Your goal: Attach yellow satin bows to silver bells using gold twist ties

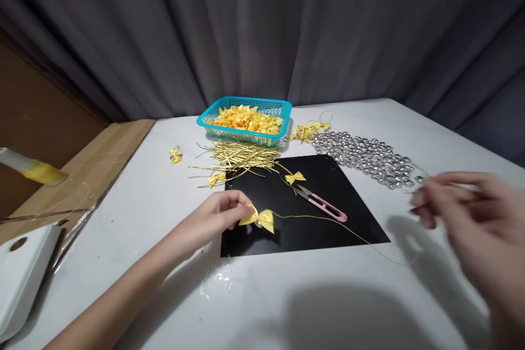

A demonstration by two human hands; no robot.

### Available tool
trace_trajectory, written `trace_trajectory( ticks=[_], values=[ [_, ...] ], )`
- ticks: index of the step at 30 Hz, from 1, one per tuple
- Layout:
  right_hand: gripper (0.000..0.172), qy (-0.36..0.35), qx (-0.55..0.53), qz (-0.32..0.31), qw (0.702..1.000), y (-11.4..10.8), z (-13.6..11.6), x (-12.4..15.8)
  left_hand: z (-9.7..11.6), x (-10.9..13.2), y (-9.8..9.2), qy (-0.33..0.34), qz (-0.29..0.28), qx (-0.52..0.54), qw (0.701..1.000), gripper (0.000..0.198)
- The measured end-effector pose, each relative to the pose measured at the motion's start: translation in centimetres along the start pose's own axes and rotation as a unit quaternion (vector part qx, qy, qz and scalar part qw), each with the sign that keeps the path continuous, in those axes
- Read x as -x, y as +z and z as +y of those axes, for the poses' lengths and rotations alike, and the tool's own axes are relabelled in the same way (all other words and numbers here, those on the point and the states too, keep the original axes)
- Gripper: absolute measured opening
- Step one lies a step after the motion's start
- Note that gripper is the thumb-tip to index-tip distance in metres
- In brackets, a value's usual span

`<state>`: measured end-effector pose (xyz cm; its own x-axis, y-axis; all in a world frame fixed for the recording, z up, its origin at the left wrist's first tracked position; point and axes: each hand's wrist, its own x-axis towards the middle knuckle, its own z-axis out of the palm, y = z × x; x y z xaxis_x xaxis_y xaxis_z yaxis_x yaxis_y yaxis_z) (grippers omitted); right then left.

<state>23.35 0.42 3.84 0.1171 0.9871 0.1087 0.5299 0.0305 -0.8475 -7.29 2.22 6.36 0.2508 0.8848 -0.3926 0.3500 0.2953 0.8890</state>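
My left hand pinches one side of a yellow ribbon bow above the black mat. A silver bead sits at the bow's middle. From the bow a thin thread trails right and sags past the mat's edge. At the right, my right hand is blurred, its thumb and fingers closed together near the silver beads. A fine strand shows by those fingertips, but what they hold I cannot make out. Pink-handled thread snips lie on the mat beside another yellow bow.
Yellow bows fill a turquoise basket at the back. Gold twist ties lie in front of it. More bows rest right of the basket, and one bow lies left. A white device stands at the left edge.
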Motion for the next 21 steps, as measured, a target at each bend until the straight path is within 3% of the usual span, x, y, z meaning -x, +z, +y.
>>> trace_trajectory(
  ticks=[1, 2, 3, 5, 7, 9, 12, 16, 18, 21],
  values=[
    [0.021, -0.003, -0.006, 0.054, 0.999, 1.3, -1.0, 0.4, 0.2, 0.2, 0.4, -0.015, -0.029, 0.026, 0.999, 0.016],
    [0.021, -0.018, -0.018, 0.034, 0.999, 2.8, -2.0, 0.8, 0.3, 0.3, 0.9, -0.029, -0.052, 0.044, 0.997, 0.016],
    [0.023, -0.017, -0.026, -0.052, 0.998, 4.2, -2.9, 1.2, 0.4, 0.4, 1.3, -0.039, -0.069, 0.057, 0.995, 0.016],
    [0.031, -0.02, -0.044, -0.241, 0.969, 6.6, -4.4, 1.8, 0.3, 0.4, 1.8, -0.049, -0.088, 0.069, 0.992, 0.016],
    [0.029, -0.033, -0.038, -0.346, 0.937, 7.7, -5.1, 1.7, 0.1, 0.5, 2.0, -0.045, -0.1, 0.073, 0.991, 0.017],
    [0.022, -0.04, -0.028, -0.402, 0.914, 7.5, -5.1, 0.8, -0.2, 0.5, 1.8, -0.036, -0.11, 0.063, 0.991, 0.017],
    [0.034, -0.036, -0.033, -0.443, 0.895, 5.7, -4.3, -1.3, -0.7, 0.5, 1.1, -0.024, -0.122, 0.018, 0.992, 0.016],
    [0.032, -0.031, -0.051, -0.464, 0.884, 3.6, -3.4, -4.6, -1.5, 0.3, 0.6, 0.006, -0.16, -0.027, 0.987, 0.016],
    [0.03, 0.026, -0.103, -0.487, 0.867, 3.4, -3.0, -6.4, -1.8, 0.0, 0.7, 0.011, -0.173, -0.044, 0.984, 0.015],
    [0.027, 0.129, -0.184, -0.458, 0.86, 3.8, -2.8, -9.2, -2.4, -0.4, 1.2, 0.016, -0.18, -0.049, 0.982, 0.015]
  ],
)
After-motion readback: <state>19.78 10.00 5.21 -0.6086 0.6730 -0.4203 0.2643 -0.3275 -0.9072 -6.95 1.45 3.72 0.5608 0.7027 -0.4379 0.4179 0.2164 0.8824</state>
